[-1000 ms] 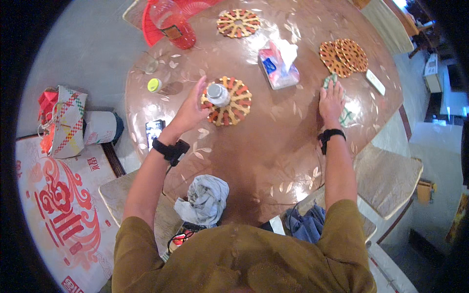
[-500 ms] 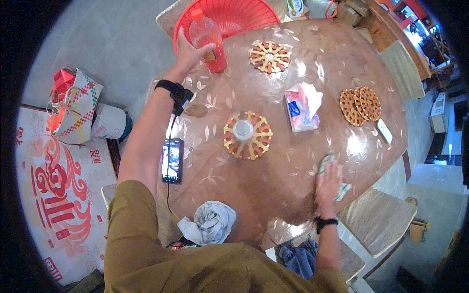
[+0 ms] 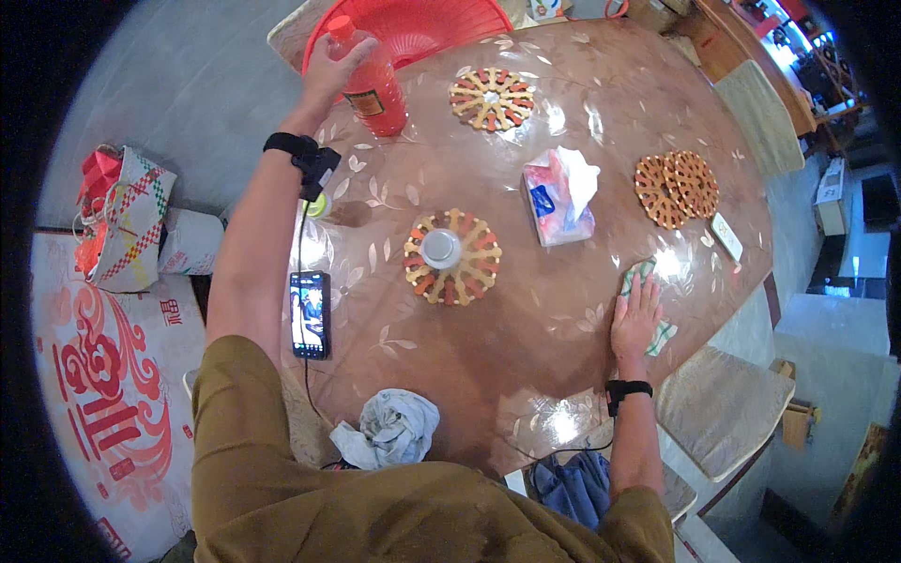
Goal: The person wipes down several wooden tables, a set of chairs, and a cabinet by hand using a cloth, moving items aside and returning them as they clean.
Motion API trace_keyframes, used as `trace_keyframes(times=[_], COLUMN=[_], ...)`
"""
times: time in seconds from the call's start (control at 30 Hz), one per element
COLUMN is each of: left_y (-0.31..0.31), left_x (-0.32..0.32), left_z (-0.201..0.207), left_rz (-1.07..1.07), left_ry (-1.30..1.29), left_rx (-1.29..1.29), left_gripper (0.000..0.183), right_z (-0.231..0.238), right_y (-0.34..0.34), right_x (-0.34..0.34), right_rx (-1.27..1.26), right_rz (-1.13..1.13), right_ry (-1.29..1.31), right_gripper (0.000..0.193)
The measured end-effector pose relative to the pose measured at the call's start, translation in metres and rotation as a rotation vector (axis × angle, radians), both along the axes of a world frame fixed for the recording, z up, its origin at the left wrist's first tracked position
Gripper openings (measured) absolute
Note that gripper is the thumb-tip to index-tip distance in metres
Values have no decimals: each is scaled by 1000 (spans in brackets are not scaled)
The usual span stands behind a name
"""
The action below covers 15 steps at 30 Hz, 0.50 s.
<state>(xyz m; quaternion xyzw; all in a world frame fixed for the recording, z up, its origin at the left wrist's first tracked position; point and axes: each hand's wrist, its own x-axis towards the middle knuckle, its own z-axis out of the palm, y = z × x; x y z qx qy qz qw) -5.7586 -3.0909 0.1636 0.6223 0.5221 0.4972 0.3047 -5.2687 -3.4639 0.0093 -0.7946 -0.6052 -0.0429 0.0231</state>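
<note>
At the far left of the table my left hand (image 3: 334, 73) is wrapped round the upper part of a clear plastic bottle (image 3: 383, 111) of red liquid with a red cap. The bottle stands beside a red plastic basket (image 3: 450, 38). My right hand (image 3: 638, 314) lies flat, fingers together, on a green-and-white checked cloth (image 3: 661, 336) at the table's right side. Between my arms a grey-topped container (image 3: 440, 250) stands on a round wooden trivet (image 3: 480, 274). A tissue box (image 3: 563, 225) is to its right.
Another trivet (image 3: 491, 98) lies toward the back; two overlapping ones (image 3: 690, 190) are at the right beside a white strip-shaped object (image 3: 726, 238). A phone (image 3: 310, 314) with a cable lies by my left arm. A crumpled pale cloth (image 3: 399, 429) sits at the near edge. Chairs (image 3: 727, 413) surround the table.
My left hand has moved up the bottle and closed round it near the neck. My right hand has slid the checked cloth farther away and to the right. The whole view has shifted slightly.
</note>
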Motion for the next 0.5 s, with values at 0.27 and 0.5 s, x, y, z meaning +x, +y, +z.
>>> trace_keyframes(times=[0.27, 0.5], left_y=[1, -16], left_x=[2, 27], left_z=[1, 27], left_rz=[-52, -52], left_ry=[254, 332], left_rx=[52, -4], left_gripper=[65, 59], right_z=[0, 0], right_y=[0, 0], right_x=[-3, 0], right_rx=[69, 106], right_rz=[18, 14], right_ry=[26, 30], right_gripper=[55, 57])
